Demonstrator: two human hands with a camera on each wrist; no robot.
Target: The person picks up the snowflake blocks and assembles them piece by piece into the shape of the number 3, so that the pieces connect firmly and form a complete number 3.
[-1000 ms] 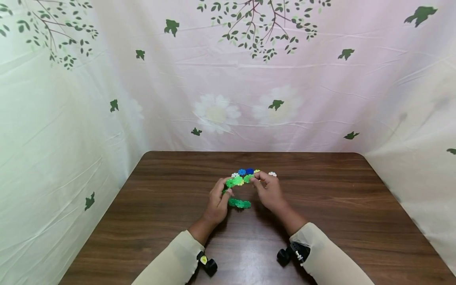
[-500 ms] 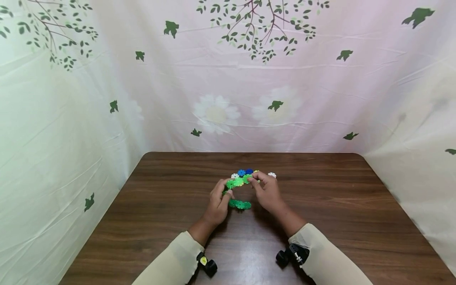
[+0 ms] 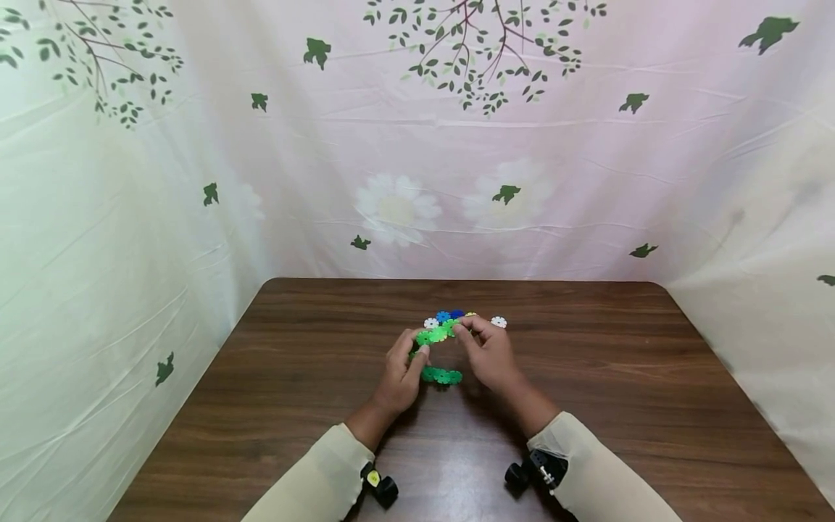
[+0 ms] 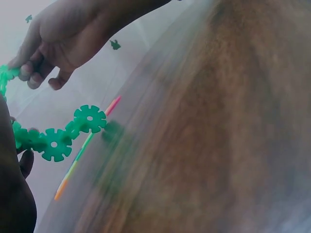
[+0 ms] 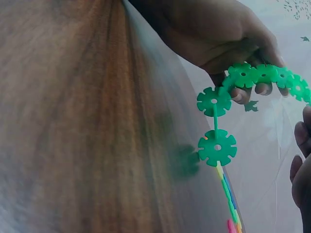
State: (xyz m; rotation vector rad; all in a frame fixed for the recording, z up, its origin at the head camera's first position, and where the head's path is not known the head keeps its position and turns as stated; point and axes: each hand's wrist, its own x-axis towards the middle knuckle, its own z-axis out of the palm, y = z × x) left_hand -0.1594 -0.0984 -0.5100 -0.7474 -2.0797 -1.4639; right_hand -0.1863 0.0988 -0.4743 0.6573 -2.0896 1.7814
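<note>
A curved chain of green notched plastic discs (image 3: pixel 442 376) is held up over the table by both hands. My left hand (image 3: pixel 399 373) grips the chain near its middle, thumb in front and fingers behind. In the right wrist view, several linked discs (image 5: pixel 244 74) run across the left hand's fingers, and the loose end hangs down to a single disc (image 5: pixel 217 147). My right hand (image 3: pixel 491 354) pinches the chain's upper end between thumb and fingertips, which partly hide the disc there. From the left wrist, the lower end shows as a disc (image 4: pixel 90 119) turned flat to the camera.
Behind the hands on the brown wooden table (image 3: pixel 313 326) lie more discs: a white one (image 3: pixel 431 323), a blue one (image 3: pixel 443 317), a dark blue one (image 3: pixel 457 314) and another white disc (image 3: pixel 499 321) to the right. A printed curtain (image 3: pixel 300 181) surrounds the table.
The right hand has shifted slightly left, bringing its green disc closer to the discs beside the left hand. The left hand stays nearly still with its grip unchanged.
</note>
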